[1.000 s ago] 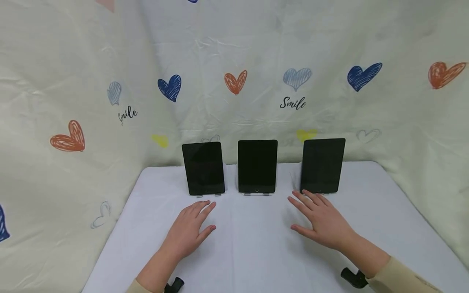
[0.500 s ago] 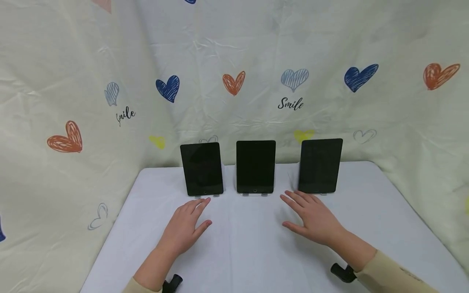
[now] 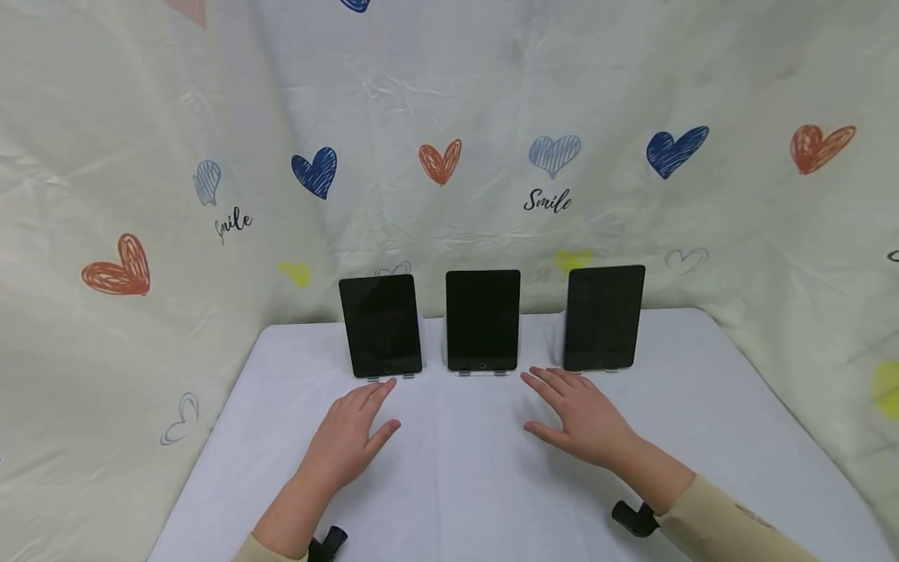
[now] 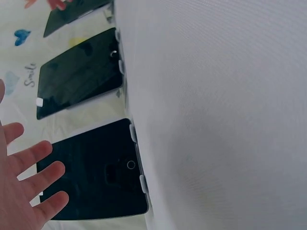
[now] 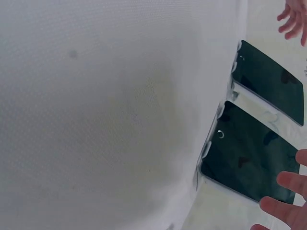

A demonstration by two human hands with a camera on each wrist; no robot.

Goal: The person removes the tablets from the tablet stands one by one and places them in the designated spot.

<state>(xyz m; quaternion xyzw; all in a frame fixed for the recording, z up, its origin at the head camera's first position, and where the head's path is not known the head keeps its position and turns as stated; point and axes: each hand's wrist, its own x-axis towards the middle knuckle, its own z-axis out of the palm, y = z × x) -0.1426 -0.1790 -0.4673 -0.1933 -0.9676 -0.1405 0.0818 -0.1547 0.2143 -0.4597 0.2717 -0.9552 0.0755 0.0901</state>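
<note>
Three black tablets with dark screens stand in a row at the back of the table: a left tablet [image 3: 379, 326], a middle tablet [image 3: 482, 320] and a right tablet [image 3: 604, 318]. Small clear stands [image 3: 481, 373] prop them up, leaning back. My left hand [image 3: 342, 441], fingers straight and spread, hovers just in front of the left tablet. My right hand [image 3: 583, 417] is likewise spread, in front of the gap between the middle and right tablets. Both hands hold nothing. In the left wrist view, the fingers [image 4: 43, 175] overlap the nearest tablet [image 4: 96, 175].
A white cloth covers the table [image 3: 449, 484]. Behind and beside it hangs a pale curtain [image 3: 393, 101] printed with hearts and "Smile". A black wrist-worn device [image 3: 635, 517] sits under the right wrist, another [image 3: 326, 542] under the left.
The head view has shifted, so the tablets sit slightly further left. My right hand has drifted left, away from the right tablet toward the middle one. The left hand stays nearly in place, still spread.
</note>
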